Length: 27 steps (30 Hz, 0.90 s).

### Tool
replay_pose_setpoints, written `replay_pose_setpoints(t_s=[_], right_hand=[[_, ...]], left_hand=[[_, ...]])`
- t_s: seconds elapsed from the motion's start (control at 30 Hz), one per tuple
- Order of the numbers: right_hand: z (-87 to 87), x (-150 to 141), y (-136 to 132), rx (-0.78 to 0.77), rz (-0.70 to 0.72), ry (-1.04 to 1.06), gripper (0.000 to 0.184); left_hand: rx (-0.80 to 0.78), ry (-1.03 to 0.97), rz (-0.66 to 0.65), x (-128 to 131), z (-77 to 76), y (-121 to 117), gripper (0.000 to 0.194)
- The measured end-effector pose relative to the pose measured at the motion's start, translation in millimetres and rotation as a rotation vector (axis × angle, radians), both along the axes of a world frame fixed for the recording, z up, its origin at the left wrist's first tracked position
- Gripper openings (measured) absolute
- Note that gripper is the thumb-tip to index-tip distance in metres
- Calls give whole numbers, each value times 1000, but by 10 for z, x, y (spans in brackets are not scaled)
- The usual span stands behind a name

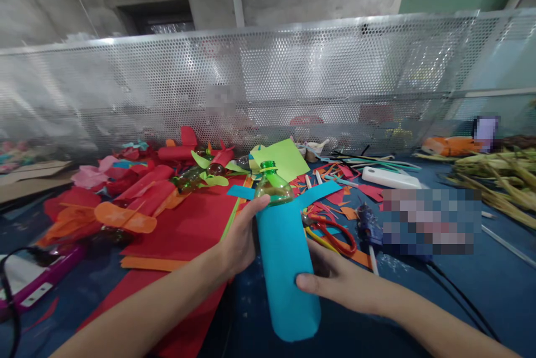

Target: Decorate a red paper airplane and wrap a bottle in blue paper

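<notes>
A green plastic bottle (274, 182) is wrapped in blue paper (287, 268), with its open neck pointing up and away from me. Two blue paper strips stick out sideways near its shoulder, one to the left and one to the right (320, 193). Around the bottle's upper left side my left hand (243, 232) is closed, thumb near the shoulder. My right hand (330, 280) grips the lower right side, its thumb on the blue paper and its other fingers hidden behind. Just beyond the bottle lies a light green paper sheet (288, 160).
Red paper sheets (188, 229) and red and orange paper-covered bottles (142, 196) lie at left. Red-handled scissors (343, 235), a blue glue gun (368, 224) and paper scraps are at right. A purple-edged power strip (54, 277) is lower left. A perforated metal screen (268, 73) stands behind.
</notes>
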State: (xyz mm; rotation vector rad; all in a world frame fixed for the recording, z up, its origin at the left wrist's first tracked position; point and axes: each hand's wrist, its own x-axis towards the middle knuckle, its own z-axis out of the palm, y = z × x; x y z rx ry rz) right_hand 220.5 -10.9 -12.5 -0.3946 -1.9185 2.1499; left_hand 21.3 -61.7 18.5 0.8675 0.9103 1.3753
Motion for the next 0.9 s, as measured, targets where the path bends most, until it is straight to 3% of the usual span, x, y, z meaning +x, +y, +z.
replay_pose_setpoints(t_s=[0.33,0.47,0.57,0.7,0.9], right_hand=[[38,15,-36,-27,-16,15,79],[5,38,-3,-74,-163,-112,91],[-58,19,37,-206,-320,-163,100],[-54,-63,84,-356,-355,55,97],[-28,-117,164,-240,-491,195,88]], left_hand=[[-46,30,25,-62,-57,58,63],[-46,32,39,-109,-45,101,68],[-62,9,138,-134,-9,151,62],[-85,-36,335,-150,66,231,44],[-73,-100,522,-151,163,324,34]])
